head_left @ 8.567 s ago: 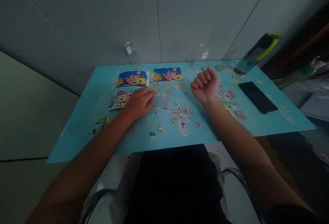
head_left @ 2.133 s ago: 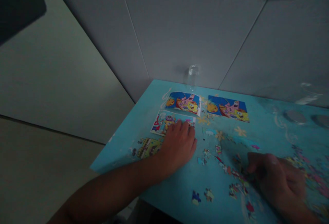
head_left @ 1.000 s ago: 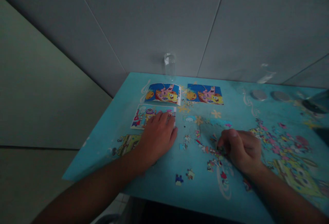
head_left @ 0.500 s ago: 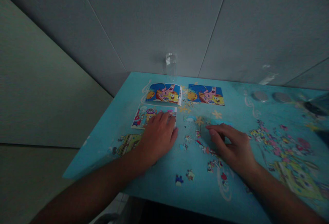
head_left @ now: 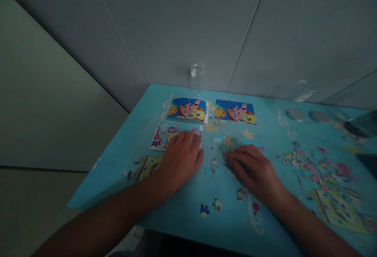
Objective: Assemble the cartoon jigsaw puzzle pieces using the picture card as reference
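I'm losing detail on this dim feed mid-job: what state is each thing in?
left hand: open, palm down, over the lower picture card
right hand: fingers lowered to the pieces; grip unclear
lower picture card: flat, partly covered
upper picture card: bowed
blue picture: lying flat
two front pieces: loose, unjoined
piece pile: spread out
two round lids: lying flat
clear jar: upright
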`<state>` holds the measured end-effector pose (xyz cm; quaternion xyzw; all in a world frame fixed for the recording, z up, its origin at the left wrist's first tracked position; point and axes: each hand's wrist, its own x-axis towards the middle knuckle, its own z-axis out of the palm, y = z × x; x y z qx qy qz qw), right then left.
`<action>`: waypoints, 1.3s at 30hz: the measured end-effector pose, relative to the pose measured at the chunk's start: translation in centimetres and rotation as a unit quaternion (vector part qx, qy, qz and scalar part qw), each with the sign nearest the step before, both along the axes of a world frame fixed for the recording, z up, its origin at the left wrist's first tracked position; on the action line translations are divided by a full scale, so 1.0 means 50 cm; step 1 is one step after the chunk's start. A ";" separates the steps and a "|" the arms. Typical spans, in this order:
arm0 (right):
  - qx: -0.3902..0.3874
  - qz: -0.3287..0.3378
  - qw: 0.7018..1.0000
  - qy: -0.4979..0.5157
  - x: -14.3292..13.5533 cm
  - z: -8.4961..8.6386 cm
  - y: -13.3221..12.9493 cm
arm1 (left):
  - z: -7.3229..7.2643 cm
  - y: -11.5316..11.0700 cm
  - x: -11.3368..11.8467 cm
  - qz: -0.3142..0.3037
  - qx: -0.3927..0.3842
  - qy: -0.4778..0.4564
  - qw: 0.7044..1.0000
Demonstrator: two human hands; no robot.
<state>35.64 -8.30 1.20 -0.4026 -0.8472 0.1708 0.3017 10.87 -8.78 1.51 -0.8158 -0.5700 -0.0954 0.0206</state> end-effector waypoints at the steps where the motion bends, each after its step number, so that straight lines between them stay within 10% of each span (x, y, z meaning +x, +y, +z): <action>1: 0.007 -0.013 1.000 -0.001 0.007 0.002 0.005 | 0.000 0.000 -0.001 -0.001 0.000 0.001 1.000; 9: 0.014 -0.042 0.998 -0.035 0.062 0.009 0.038 | 0.000 0.001 -0.003 -0.004 -0.008 0.005 1.000; 19: 0.008 0.110 0.986 -0.126 0.046 0.002 0.027 | 0.001 0.002 -0.003 -0.006 -0.005 0.007 1.000; 39: 0.005 0.004 0.995 -0.096 0.064 0.022 0.040 | 0.010 0.009 -0.006 -0.002 -0.002 0.026 1.000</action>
